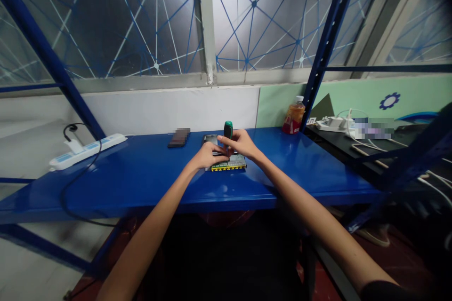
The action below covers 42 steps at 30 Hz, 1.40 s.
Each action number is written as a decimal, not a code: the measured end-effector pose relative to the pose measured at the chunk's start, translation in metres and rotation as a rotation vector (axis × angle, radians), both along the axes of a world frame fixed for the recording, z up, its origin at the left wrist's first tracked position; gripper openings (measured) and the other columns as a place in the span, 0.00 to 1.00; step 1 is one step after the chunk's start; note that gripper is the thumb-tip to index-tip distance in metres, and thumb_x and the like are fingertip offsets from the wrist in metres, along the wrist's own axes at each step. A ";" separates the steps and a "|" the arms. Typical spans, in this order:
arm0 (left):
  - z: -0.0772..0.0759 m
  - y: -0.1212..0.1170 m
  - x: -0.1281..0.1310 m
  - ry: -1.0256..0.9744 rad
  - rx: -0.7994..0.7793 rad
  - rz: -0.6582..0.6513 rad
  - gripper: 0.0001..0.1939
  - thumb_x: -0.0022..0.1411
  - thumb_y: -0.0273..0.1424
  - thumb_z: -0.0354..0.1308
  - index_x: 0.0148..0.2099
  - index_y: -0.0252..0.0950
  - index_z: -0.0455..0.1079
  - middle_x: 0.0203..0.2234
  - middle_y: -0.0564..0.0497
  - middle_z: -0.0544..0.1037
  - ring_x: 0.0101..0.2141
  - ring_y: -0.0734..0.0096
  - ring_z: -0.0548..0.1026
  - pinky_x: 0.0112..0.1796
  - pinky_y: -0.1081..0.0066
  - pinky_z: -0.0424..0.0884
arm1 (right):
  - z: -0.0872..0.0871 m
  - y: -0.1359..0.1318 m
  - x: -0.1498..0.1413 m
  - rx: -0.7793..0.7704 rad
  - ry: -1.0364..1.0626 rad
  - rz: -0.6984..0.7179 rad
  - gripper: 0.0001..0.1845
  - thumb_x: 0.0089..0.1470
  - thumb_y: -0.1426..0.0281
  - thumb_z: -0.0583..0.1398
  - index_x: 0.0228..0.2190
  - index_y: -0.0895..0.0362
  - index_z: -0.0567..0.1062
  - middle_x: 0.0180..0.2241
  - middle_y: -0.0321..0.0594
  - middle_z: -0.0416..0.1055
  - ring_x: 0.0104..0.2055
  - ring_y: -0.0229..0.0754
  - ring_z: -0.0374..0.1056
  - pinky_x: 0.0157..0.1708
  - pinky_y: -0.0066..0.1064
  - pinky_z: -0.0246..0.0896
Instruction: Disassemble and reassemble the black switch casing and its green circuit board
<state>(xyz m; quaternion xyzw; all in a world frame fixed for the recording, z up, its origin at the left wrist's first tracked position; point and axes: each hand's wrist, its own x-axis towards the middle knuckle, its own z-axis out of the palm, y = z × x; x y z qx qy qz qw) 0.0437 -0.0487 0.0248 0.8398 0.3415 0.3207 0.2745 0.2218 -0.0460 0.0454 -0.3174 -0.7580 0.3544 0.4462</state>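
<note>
A screwdriver [228, 130] with a green and black handle stands upright over an electronic device on the blue table. My right hand [244, 143] is closed around the lower part of its handle, thumb and fingers wrapped on it. From the other side my left hand [206, 155] reaches over the device, its thumb and fingertips coming together by the screwdriver's lower end; what they pinch there is hidden. The device [237, 162] is flat, with grey metal, green board and a yellow-and-black strip along its near edge. Both hands cover much of it.
A dark phone-like object [179, 137] lies left of the device. A white power strip [88, 151] with a black cable is at the table's left. A drink bottle [294, 115] stands at the back right. Blue metal posts [323, 37] flank the table [300, 164]; chargers and cables [335, 123] crowd the right.
</note>
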 end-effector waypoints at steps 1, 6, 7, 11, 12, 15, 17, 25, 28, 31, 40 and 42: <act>-0.001 0.001 0.000 -0.004 0.001 0.005 0.08 0.53 0.30 0.64 0.35 0.32 0.80 0.32 0.45 0.82 0.36 0.61 0.79 0.42 0.64 0.72 | 0.000 0.000 0.000 0.002 0.002 0.006 0.25 0.51 0.49 0.61 0.19 0.58 0.72 0.16 0.37 0.69 0.18 0.35 0.65 0.19 0.28 0.57; -0.002 0.002 0.000 -0.022 0.006 0.018 0.07 0.52 0.31 0.65 0.33 0.32 0.79 0.30 0.45 0.82 0.34 0.62 0.79 0.40 0.65 0.72 | -0.002 0.002 0.000 0.007 -0.018 -0.002 0.25 0.51 0.49 0.60 0.19 0.58 0.73 0.16 0.37 0.69 0.18 0.34 0.64 0.19 0.28 0.57; -0.002 0.001 0.000 -0.026 0.006 0.022 0.07 0.52 0.31 0.65 0.33 0.32 0.79 0.30 0.45 0.82 0.34 0.62 0.79 0.39 0.65 0.72 | -0.002 0.002 0.000 0.011 -0.020 -0.009 0.26 0.52 0.49 0.60 0.19 0.58 0.73 0.16 0.37 0.69 0.18 0.34 0.64 0.19 0.28 0.57; -0.001 0.000 0.000 -0.011 -0.005 -0.009 0.09 0.54 0.32 0.64 0.35 0.32 0.79 0.32 0.44 0.82 0.36 0.62 0.79 0.41 0.65 0.72 | -0.002 0.001 0.000 0.009 -0.007 -0.010 0.25 0.52 0.49 0.60 0.19 0.58 0.73 0.16 0.38 0.70 0.18 0.35 0.65 0.19 0.28 0.58; -0.001 -0.001 -0.001 -0.002 -0.006 -0.026 0.09 0.54 0.32 0.64 0.36 0.32 0.79 0.33 0.45 0.82 0.37 0.62 0.79 0.42 0.64 0.71 | -0.001 0.001 0.000 -0.002 -0.002 -0.005 0.25 0.52 0.49 0.60 0.19 0.58 0.73 0.16 0.38 0.70 0.18 0.35 0.65 0.19 0.28 0.59; -0.001 -0.001 0.000 0.001 -0.005 -0.046 0.08 0.54 0.31 0.64 0.36 0.33 0.79 0.34 0.45 0.82 0.38 0.62 0.78 0.45 0.64 0.70 | 0.001 -0.001 -0.001 -0.032 0.007 0.011 0.26 0.52 0.49 0.60 0.19 0.58 0.73 0.16 0.38 0.70 0.17 0.35 0.66 0.19 0.28 0.60; -0.002 0.000 0.001 -0.008 0.000 -0.026 0.08 0.53 0.30 0.64 0.35 0.33 0.79 0.34 0.45 0.82 0.38 0.62 0.78 0.44 0.64 0.70 | 0.001 -0.002 -0.001 -0.030 0.013 0.017 0.26 0.51 0.49 0.60 0.18 0.58 0.73 0.15 0.37 0.69 0.17 0.36 0.66 0.18 0.28 0.60; -0.002 0.001 0.000 0.010 0.004 0.007 0.08 0.53 0.32 0.64 0.35 0.34 0.79 0.34 0.46 0.82 0.37 0.62 0.78 0.43 0.64 0.70 | 0.000 0.000 0.000 0.017 -0.001 -0.016 0.25 0.51 0.50 0.61 0.18 0.58 0.72 0.14 0.37 0.68 0.17 0.36 0.66 0.19 0.27 0.59; 0.000 0.000 0.000 0.025 0.002 -0.024 0.08 0.54 0.31 0.63 0.35 0.33 0.79 0.35 0.45 0.82 0.38 0.63 0.78 0.45 0.64 0.70 | 0.001 0.000 0.000 0.014 -0.018 -0.019 0.26 0.52 0.49 0.60 0.18 0.58 0.72 0.13 0.36 0.68 0.17 0.36 0.66 0.20 0.28 0.60; 0.001 0.000 0.000 0.030 0.005 -0.027 0.07 0.54 0.30 0.63 0.35 0.33 0.79 0.34 0.45 0.82 0.38 0.63 0.78 0.45 0.64 0.70 | 0.001 -0.001 0.000 0.042 -0.022 -0.022 0.26 0.53 0.49 0.59 0.17 0.58 0.71 0.13 0.36 0.67 0.17 0.35 0.66 0.21 0.28 0.59; 0.000 -0.001 0.002 0.006 0.010 0.062 0.07 0.52 0.32 0.65 0.32 0.33 0.79 0.30 0.45 0.82 0.35 0.63 0.78 0.40 0.66 0.70 | 0.002 -0.001 0.000 0.077 0.010 0.011 0.23 0.51 0.51 0.61 0.19 0.58 0.69 0.15 0.35 0.68 0.17 0.34 0.64 0.18 0.27 0.55; 0.001 -0.002 0.002 0.002 0.016 0.068 0.08 0.52 0.33 0.65 0.32 0.32 0.79 0.31 0.45 0.82 0.35 0.63 0.78 0.41 0.66 0.70 | 0.002 0.000 0.000 0.070 0.039 0.002 0.23 0.51 0.51 0.61 0.19 0.58 0.69 0.15 0.35 0.68 0.17 0.34 0.64 0.18 0.28 0.57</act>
